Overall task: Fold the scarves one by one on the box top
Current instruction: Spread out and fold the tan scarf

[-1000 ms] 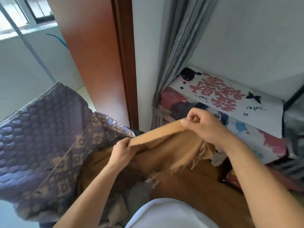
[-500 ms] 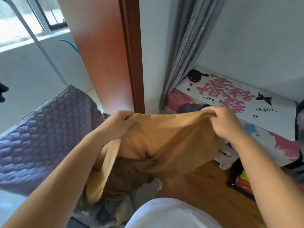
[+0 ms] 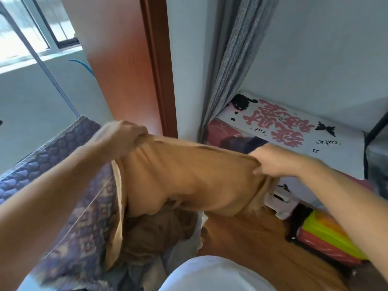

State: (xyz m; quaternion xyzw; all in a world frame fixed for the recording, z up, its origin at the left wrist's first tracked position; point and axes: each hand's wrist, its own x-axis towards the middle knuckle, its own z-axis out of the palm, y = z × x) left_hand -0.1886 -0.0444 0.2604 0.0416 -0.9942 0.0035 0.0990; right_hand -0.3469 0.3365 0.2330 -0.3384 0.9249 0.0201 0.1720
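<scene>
With the left hand (image 3: 123, 136) and right hand (image 3: 270, 160) each gripping the tan scarf (image 3: 189, 179) by its top edge, stretched in mid-air short of the box top (image 3: 340, 141), the person should probably keep the edge taut and level while laying it flat there.

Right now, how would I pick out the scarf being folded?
Start at the red-brown door frame in the middle. Just below it, a plain tan scarf is stretched between the left hand and right hand. Unlike the purple patterned cloth beside it, it has no pattern.
</scene>
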